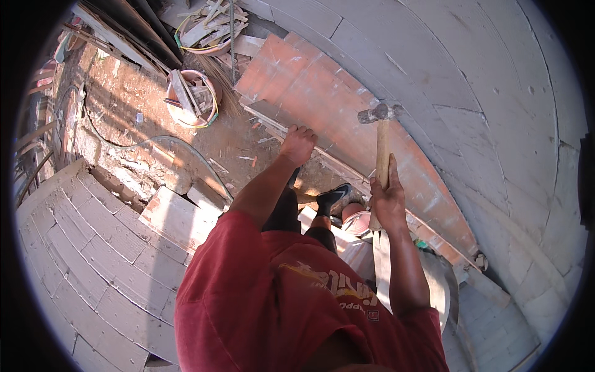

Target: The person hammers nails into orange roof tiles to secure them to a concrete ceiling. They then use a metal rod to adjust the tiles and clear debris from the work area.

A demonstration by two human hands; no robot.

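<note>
My right hand (389, 197) is closed round the wooden handle of a hammer (383, 146). The hammer stands head-up, its worn metal head in front of the panel and the grey wall. A long reddish plywood panel (310, 77), stained with pale smears, leans along that wall. Along its near edge runs a wooden batten (348, 173). My left hand (299, 146) is wrapped over this edge, fingers curled on its far side. How far the fingers reach behind the wood is hidden.
A bucket of wood scraps (193, 99) stands on the dirt floor, with another scrap-filled container (214, 28) behind. A hose (167, 137) crosses the ground. Blockwork (105, 248) rises at left, a grey block wall (471, 80) at right. Near my feet sits a reddish bucket (356, 220).
</note>
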